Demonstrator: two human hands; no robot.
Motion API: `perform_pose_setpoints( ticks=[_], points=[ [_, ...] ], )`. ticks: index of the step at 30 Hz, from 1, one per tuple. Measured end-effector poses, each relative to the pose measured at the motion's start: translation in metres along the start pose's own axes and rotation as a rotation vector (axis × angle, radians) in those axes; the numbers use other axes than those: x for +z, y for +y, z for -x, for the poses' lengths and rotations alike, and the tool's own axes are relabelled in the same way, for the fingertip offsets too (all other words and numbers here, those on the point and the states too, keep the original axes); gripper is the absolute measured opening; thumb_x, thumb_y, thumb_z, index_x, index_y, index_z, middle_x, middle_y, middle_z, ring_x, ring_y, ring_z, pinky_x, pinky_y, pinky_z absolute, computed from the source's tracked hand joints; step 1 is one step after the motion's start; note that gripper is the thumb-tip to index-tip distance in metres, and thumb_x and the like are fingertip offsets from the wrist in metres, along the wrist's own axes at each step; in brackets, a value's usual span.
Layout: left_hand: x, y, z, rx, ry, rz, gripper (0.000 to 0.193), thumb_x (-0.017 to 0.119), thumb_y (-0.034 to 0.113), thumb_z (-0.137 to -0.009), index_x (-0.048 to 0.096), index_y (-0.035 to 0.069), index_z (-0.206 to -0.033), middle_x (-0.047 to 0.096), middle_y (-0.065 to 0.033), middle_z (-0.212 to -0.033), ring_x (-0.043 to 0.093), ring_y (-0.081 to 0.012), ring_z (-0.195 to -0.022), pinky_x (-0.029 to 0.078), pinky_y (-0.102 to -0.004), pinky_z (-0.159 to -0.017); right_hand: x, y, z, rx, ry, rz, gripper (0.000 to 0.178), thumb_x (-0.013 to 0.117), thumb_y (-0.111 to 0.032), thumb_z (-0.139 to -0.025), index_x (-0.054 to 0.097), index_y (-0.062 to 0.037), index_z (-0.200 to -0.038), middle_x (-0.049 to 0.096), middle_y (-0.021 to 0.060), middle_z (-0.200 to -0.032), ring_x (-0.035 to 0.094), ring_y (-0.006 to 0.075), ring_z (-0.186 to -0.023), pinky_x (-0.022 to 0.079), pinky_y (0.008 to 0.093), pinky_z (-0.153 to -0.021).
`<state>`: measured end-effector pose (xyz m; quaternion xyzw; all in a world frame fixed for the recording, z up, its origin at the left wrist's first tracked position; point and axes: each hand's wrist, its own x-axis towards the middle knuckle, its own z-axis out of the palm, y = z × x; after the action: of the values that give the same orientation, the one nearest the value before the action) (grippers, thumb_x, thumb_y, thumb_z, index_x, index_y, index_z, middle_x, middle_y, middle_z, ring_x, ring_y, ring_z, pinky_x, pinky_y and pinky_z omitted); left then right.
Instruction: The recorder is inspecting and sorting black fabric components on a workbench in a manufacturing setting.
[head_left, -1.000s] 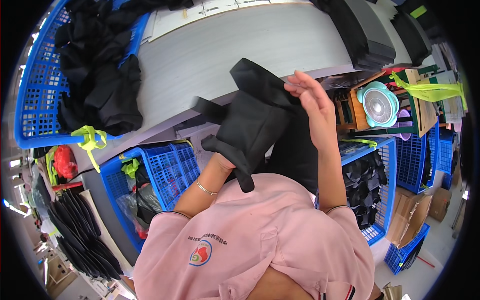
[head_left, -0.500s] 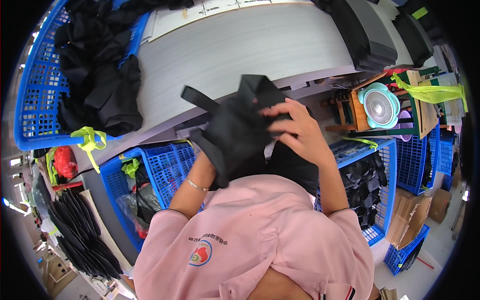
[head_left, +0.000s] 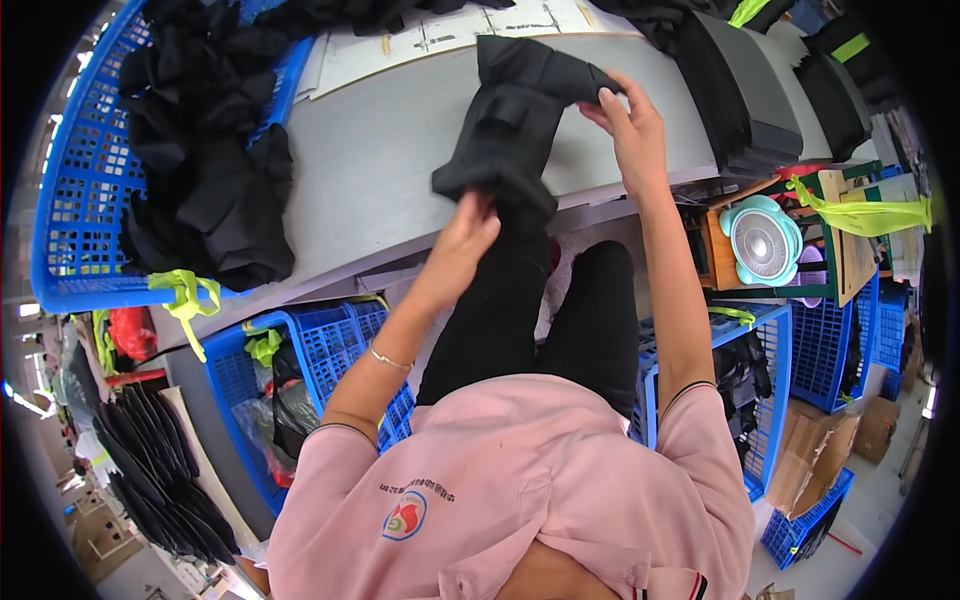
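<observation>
A black sewn fabric piece [head_left: 510, 130] is stretched out over the near edge of the grey worktable [head_left: 380, 150]. It looks like a soft brace or sleeve, with a small raised tab on its surface and an arm-like strap at the upper right. My left hand [head_left: 462, 245] pinches its lower edge, the fingertips partly tucked under the cloth. At the upper right, my right hand [head_left: 635, 130] grips the end of the strap between thumb and fingers.
Black fabric pieces fill a blue basket [head_left: 85, 190] at the left of the table. Stacked black flat panels [head_left: 735, 95] stand at its right. Blue crates [head_left: 765, 400] sit below on both sides. A turquoise fan [head_left: 762, 240] is beyond my right forearm.
Both hands have moved forward, carrying the black fabric piece from near my lap to over the table. It is now spread out, and my right hand has closed on its strap.
</observation>
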<state>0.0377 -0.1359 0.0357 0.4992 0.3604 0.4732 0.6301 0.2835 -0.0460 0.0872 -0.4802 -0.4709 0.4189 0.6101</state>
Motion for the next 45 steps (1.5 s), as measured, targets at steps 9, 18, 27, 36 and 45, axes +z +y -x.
perform_pose_setpoints(
  ticks=[9,18,27,36,45],
  points=[
    [-0.036,0.028,-0.015,0.039,0.363,-0.285,0.035,0.065,0.012,-0.097,0.06,-0.002,-0.129,0.065,-0.0085,-0.117,0.064,-0.0136,-0.098,0.053,-0.0269,-0.083,-0.019,0.031,0.066,0.221,0.064,0.014,0.036,0.058,-0.022,-0.102,0.06,0.003,-0.128,0.07,0.0092,-0.108,0.066,0.0148,-0.095,0.053,0.0277,-0.082],
    [-0.023,0.012,-0.09,-0.344,-0.162,0.336,0.045,0.056,0.038,-0.102,0.059,0.002,-0.129,0.067,-0.0062,-0.116,0.062,-0.0136,-0.101,0.049,-0.0306,-0.09,0.019,0.027,0.07,0.586,-0.079,-0.58,0.022,0.064,-0.024,-0.099,0.065,-0.0091,-0.114,0.069,0.0,-0.097,0.063,0.0105,-0.083,0.049,0.0242,-0.071],
    [-0.016,0.012,-0.096,-0.476,-0.153,0.646,0.029,0.068,0.018,-0.095,0.063,0.001,-0.119,0.069,-0.0049,-0.109,0.066,-0.0128,-0.098,0.055,-0.0289,-0.088,-0.015,0.048,0.066,0.543,-0.111,-0.38,0.013,0.065,-0.018,-0.095,0.063,-0.0116,-0.106,0.067,-0.0071,-0.088,0.053,-0.0001,-0.067,0.032,0.0193,-0.051],
    [-0.01,-0.006,-0.109,-0.386,-0.119,0.377,0.027,0.071,-0.012,-0.078,0.063,0.004,-0.098,0.066,0.0003,-0.092,0.066,-0.0093,-0.085,0.054,-0.024,-0.081,-0.046,0.079,0.074,0.507,-0.214,-1.029,0.035,0.052,-0.037,-0.103,0.063,-0.0052,-0.113,0.071,0.0071,-0.094,0.061,0.0165,-0.072,0.042,0.0271,-0.054],
    [0.009,-0.038,-0.097,-0.153,0.132,0.132,0.025,0.063,-0.011,-0.072,0.064,0.008,-0.088,0.048,0.0073,-0.081,0.046,-0.0015,-0.066,0.038,-0.0185,-0.06,0.006,0.027,0.075,0.443,-0.185,-0.695,0.039,0.075,-0.01,-0.083,0.053,-0.0072,-0.115,0.065,-0.0003,-0.103,0.063,0.0089,-0.084,0.049,0.0194,-0.075]
  ],
)
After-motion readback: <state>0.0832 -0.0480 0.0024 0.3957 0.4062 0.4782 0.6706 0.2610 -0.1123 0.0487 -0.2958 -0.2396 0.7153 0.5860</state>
